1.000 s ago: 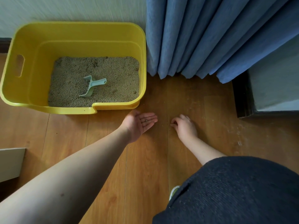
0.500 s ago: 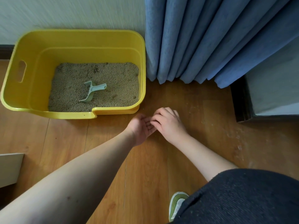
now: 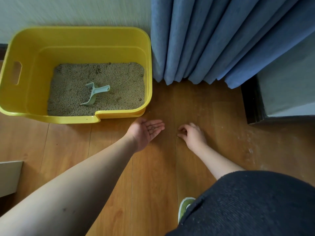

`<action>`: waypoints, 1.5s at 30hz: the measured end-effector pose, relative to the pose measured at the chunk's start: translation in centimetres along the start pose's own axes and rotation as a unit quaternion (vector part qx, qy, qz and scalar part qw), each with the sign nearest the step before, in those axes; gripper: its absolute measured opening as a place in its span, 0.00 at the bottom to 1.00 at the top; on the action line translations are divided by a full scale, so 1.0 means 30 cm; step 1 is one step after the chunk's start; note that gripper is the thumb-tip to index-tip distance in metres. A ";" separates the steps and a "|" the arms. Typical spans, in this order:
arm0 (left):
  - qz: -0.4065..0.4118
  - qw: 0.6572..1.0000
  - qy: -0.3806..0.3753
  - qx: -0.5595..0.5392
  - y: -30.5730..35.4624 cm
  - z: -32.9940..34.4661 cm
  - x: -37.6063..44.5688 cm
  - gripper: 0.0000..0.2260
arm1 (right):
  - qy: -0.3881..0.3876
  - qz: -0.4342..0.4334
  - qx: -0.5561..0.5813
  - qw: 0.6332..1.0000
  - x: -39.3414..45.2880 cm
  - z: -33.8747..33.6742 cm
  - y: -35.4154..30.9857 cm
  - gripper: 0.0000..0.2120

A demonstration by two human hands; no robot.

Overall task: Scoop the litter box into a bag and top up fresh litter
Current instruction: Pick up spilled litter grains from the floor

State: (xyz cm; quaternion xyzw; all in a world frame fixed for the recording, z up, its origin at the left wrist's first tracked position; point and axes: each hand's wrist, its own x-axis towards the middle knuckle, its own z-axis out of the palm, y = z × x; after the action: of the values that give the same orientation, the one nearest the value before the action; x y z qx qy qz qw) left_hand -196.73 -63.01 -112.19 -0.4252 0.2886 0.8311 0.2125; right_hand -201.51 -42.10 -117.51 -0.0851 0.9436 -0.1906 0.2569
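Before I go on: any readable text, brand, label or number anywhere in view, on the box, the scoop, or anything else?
None can be read in this view.
yellow litter box: plain walls, no label or marking shows.
green scoop: no print visible.
blue curtain: plain fabric.
slipper: no logo visible on the part that shows.

Half a second ago the right hand was over the fingers of the upturned left hand, touching them. It now lies apart, to the right of the left hand, knuckles up, fingertips curled down at the brown wooden plank floor. The left palm, uncovered again, carries a few small grey litter grains near its fingers.
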 end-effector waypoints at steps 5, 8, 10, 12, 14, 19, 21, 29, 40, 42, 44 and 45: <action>-0.005 1.000 -0.008 0.002 -0.011 -0.003 -0.005 0.24 | 0.049 -0.026 -0.025 0.998 -0.012 0.021 -0.006 0.06; -0.002 1.000 -0.006 0.013 -0.011 -0.011 -0.010 0.24 | 0.059 -0.044 -0.068 0.995 -0.018 0.032 -0.004 0.07; -0.002 1.000 -0.005 0.014 -0.010 -0.015 -0.013 0.24 | 0.062 -0.058 -0.076 0.994 -0.014 0.026 -0.001 0.07; -0.003 1.000 -0.004 0.014 -0.007 -0.016 -0.013 0.24 | 0.062 -0.040 -0.006 0.997 -0.010 0.002 -0.010 0.07; -0.005 1.000 -0.008 0.012 -0.003 -0.014 -0.010 0.24 | 0.041 0.015 0.144 0.989 -0.010 -0.026 -0.028 0.06; -0.010 1.000 -0.018 0.000 0.023 -0.006 -0.009 0.24 | -0.049 0.120 0.624 0.771 -0.049 -0.069 -0.051 0.05; -0.015 1.000 -0.022 0.006 0.028 -0.013 -0.012 0.24 | -0.058 0.123 0.692 0.709 -0.064 -0.089 -0.035 0.06; -0.050 0.998 -0.029 0.016 -0.012 0.014 0.010 0.24 | -0.037 0.164 0.771 0.615 -0.129 -0.120 0.073 0.10; -0.042 0.998 -0.035 0.035 -0.011 0.052 0.022 0.25 | -0.026 0.208 0.729 0.652 -0.174 -0.066 0.173 0.15; -0.042 0.998 -0.031 0.034 -0.011 0.042 0.020 0.25 | -0.032 0.215 0.716 0.663 -0.187 -0.058 0.166 0.14; -0.041 0.998 -0.029 0.038 -0.011 0.031 0.015 0.24 | -0.036 0.211 0.670 0.710 -0.187 -0.045 0.152 0.16; -0.039 0.998 -0.032 0.038 -0.010 0.027 0.011 0.23 | -0.034 0.202 0.610 0.765 -0.182 -0.041 0.141 0.16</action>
State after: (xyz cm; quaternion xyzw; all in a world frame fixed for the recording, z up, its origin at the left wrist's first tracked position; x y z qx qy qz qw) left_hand -197.22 -62.21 -112.18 -0.4014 0.2962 0.8236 0.2700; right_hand -197.74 -36.45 -115.76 0.2755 0.6141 -0.6671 0.3193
